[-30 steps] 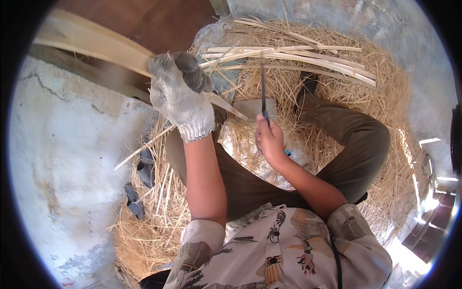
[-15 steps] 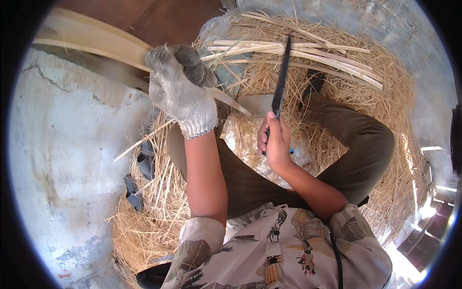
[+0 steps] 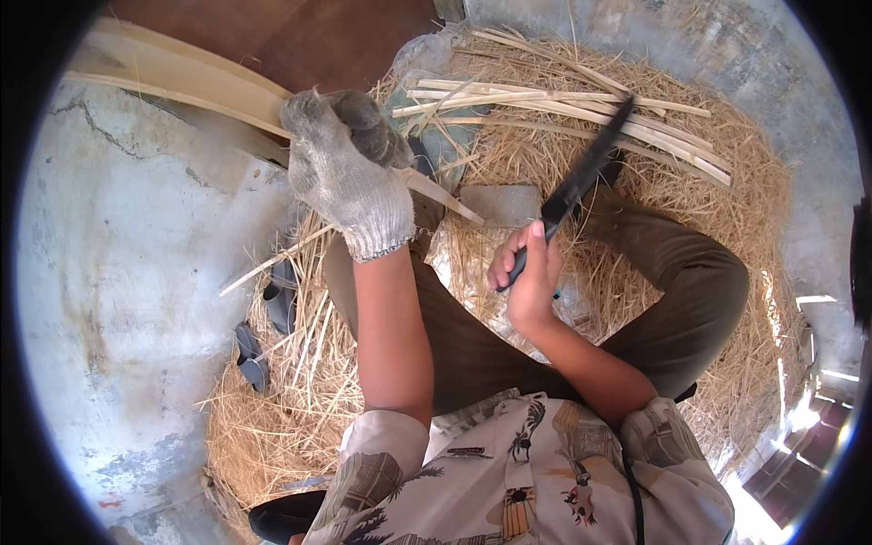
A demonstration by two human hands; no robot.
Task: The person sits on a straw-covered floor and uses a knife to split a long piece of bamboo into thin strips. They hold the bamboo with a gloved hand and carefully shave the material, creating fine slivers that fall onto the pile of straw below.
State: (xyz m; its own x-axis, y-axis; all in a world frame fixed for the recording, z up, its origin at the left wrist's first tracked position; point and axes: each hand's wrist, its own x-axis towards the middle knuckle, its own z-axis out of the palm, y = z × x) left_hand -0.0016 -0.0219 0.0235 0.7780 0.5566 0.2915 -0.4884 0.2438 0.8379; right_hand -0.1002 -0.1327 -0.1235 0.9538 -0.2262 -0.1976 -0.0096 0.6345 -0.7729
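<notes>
Clearly enough, from the head view, the two hands have separate duties: the left hand (image 3: 350,168), inside a thick pale glove (image 3: 377,222), is closed around a long pale strip (image 3: 195,77), while the bare right hand (image 3: 531,272) wraps the handle of a dark knife (image 3: 590,163), thumb laid forward. I take the glove as protection against split edges, and the forward thumb as a way of steadying the blade. The strip is held up off the straw (image 3: 300,436), its broad part running past the top edge of the pale wall (image 3: 118,272), perhaps because so long a piece needs that room. A tapered end (image 3: 451,202) shows beyond the fist, at the near left corner of a flat grey slab (image 3: 509,200); the fist hides the join, so I can't swear it's one piece. Its long axis slants from far left to near right, taper pointing rightward and slightly toward the person. The knife points away and to the right, apart from the strip. Thinner strips (image 3: 672,143) lie bunched near the straw's far edge; dark slippers (image 3: 254,368) sit by its left edge.
</notes>
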